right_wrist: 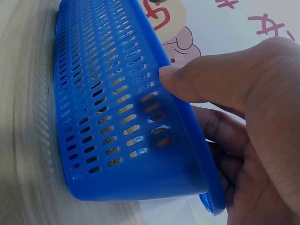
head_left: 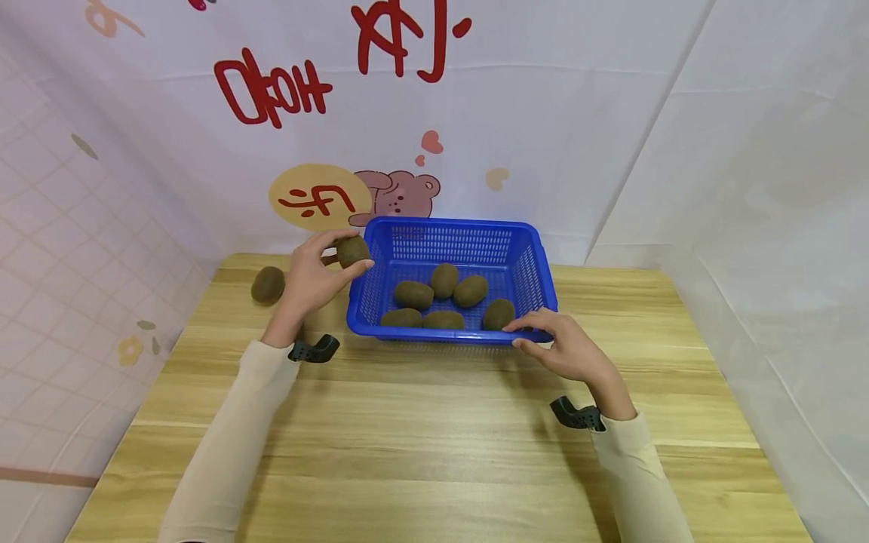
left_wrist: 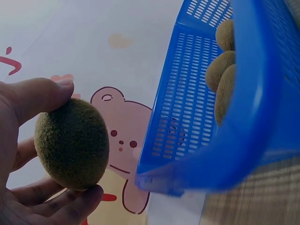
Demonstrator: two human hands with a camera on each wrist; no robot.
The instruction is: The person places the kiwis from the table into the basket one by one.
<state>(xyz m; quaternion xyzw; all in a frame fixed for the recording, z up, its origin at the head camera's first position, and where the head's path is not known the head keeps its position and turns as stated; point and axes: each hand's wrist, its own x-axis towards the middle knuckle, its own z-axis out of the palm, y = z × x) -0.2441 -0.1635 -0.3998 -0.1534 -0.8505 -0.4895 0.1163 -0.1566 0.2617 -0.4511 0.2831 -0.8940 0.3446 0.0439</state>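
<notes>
My left hand pinches a brown kiwi between thumb and fingers, just off the left rim of a blue plastic basket. The left wrist view shows this fuzzy kiwi close up, apart from the basket. My right hand grips the basket's front rim near its right corner. In the right wrist view the thumb lies over the rim, with the fingers on the inner side. Several kiwis lie in the basket, among them one by the right fingertips.
Another kiwi lies on the wooden table, left of the left hand. Behind the basket hangs a white printed cloth with red lettering and a pink bear. White sheeting borders the table on both sides.
</notes>
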